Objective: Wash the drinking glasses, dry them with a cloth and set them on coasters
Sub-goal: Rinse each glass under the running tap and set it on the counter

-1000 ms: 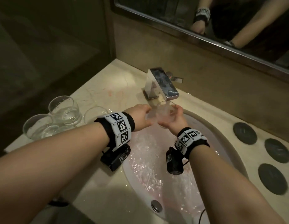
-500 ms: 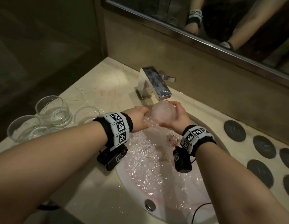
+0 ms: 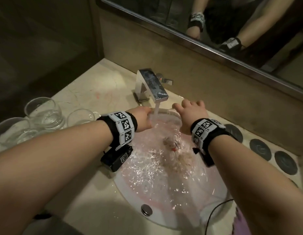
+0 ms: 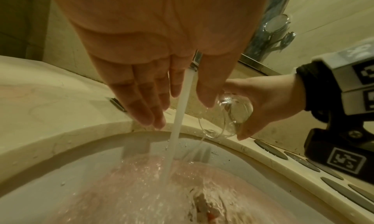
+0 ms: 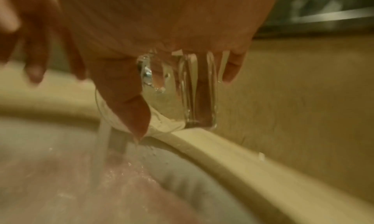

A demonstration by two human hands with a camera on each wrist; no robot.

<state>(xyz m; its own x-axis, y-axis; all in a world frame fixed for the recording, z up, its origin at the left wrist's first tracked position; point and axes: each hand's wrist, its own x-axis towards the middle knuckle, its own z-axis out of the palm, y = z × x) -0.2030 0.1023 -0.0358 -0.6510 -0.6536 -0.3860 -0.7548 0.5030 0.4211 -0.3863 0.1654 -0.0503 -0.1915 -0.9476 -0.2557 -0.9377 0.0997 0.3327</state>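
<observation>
From the head view, the right hand [image 3: 189,114] is reaching past the square chrome tap [image 3: 151,86] at centre frame, while three clear round glasses [image 3: 44,112] are waiting on the beige marble table [image 3: 83,92] at left.

From the left wrist, the left hand [image 4: 160,54] is hanging spread beside the stream.

From the right wrist, the grip is curling round a clear drinking glass [image 5: 182,91], tilting it, probably to drain it.

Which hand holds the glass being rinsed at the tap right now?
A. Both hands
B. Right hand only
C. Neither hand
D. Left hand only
B: the right hand grips the glass tipped over the sink, while the left hand hangs open beside the stream.
</observation>
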